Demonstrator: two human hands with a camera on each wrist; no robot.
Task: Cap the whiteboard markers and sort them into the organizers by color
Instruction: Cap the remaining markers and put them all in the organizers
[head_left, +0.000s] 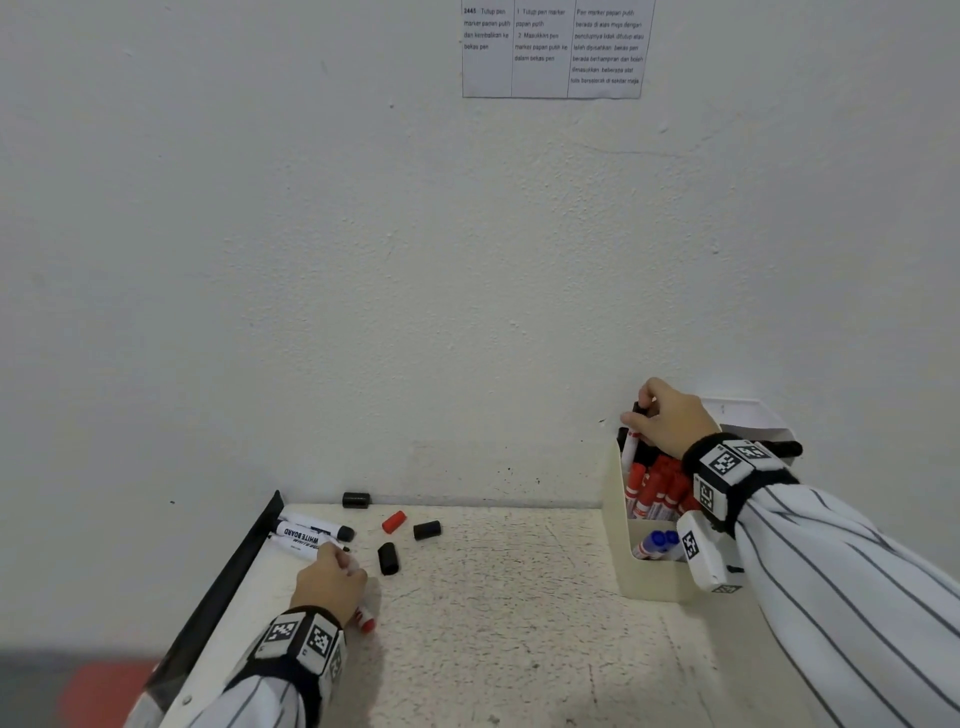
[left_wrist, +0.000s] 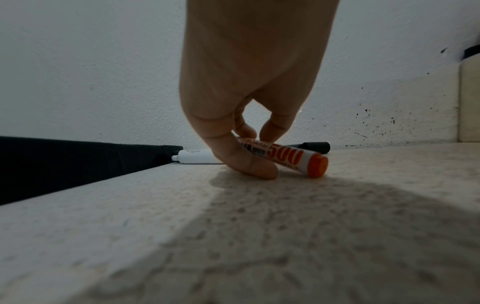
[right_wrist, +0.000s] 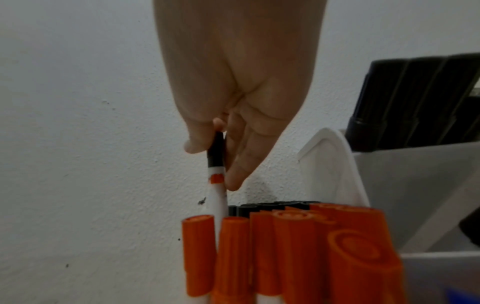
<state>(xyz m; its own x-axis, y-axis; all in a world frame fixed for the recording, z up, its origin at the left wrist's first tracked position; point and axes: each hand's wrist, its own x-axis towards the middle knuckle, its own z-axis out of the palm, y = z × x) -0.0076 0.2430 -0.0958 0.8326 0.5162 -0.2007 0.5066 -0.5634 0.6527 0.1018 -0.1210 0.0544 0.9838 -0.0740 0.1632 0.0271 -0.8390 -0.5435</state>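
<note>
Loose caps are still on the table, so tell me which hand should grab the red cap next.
Left, probably. The left hand is down on the table, pinching a red marker, near the red cap. The right hand is up at the organizer, holding a marker.

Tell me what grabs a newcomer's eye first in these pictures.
The cream organizer against the wall on the right, packed with red-capped markers, where the right hand pinches a black-capped marker. Near the table's left edge, the left hand pinches a red marker beside loose black caps.
</note>
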